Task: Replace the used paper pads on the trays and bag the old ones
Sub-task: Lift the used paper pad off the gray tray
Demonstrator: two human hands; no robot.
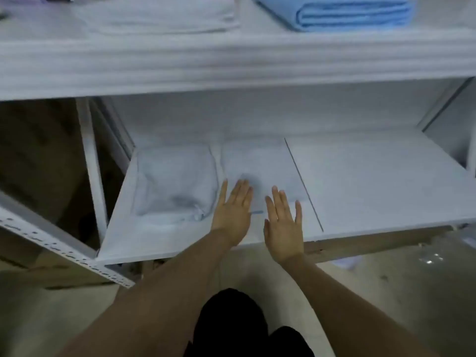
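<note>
L hand & R hand are both released, fingers straight, palms down side by side on the flat paper pad, which is spread on the lower shelf. Just left of the L hand lies a crumpled pad. Beyond the R hand, on the upper shelf, is a folded blue towel.
</note>
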